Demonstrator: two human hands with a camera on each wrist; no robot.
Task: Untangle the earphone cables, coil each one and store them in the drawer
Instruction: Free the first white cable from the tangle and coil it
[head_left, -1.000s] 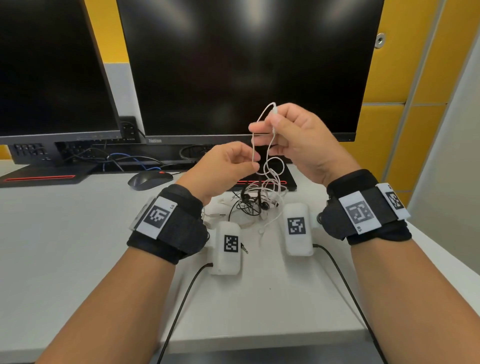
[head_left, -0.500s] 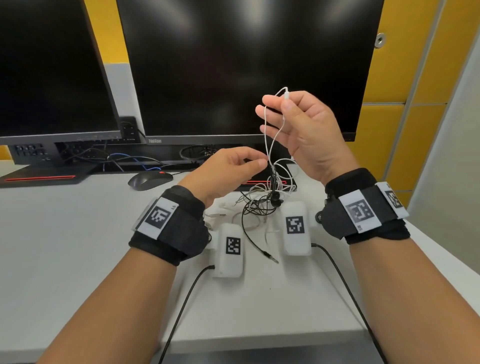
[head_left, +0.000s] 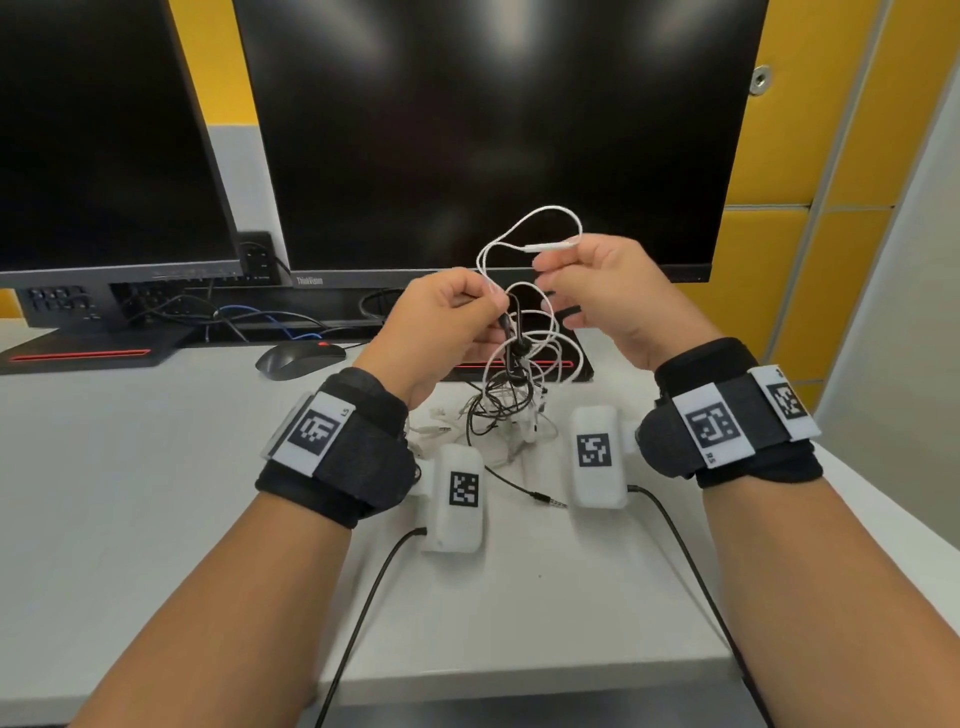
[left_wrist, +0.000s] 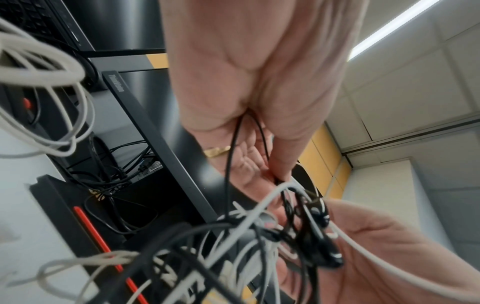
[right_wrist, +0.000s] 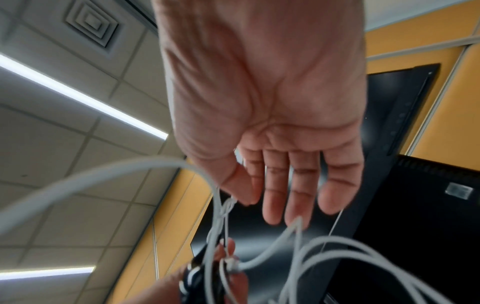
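Observation:
A tangle of white and black earphone cables (head_left: 506, 410) hangs from my hands down to the white desk (head_left: 130, 493). My left hand (head_left: 493, 306) pinches the black cable (head_left: 511, 332) between thumb and forefinger; the left wrist view shows that pinch (left_wrist: 278, 179) and a black earbud (left_wrist: 324, 253) below it. My right hand (head_left: 545, 265) pinches the white cable (head_left: 550, 210) at its inline remote (head_left: 550, 247), with a loop arching above. In the right wrist view the white cable (right_wrist: 221, 205) passes my thumb tip. A black jack plug (head_left: 550, 501) lies on the desk. No drawer is in view.
Two dark monitors (head_left: 493, 130) stand at the back of the desk, with a black mouse (head_left: 298, 358) and loose computer cables (head_left: 234, 317) beneath them. Yellow cabinet doors (head_left: 779, 156) are at the right. The desk's front edge (head_left: 519, 680) runs below my forearms.
My right hand has come down and toward the left, still holding the white cable. My left hand has risen and taken hold of the black cable, lifting the tangle.

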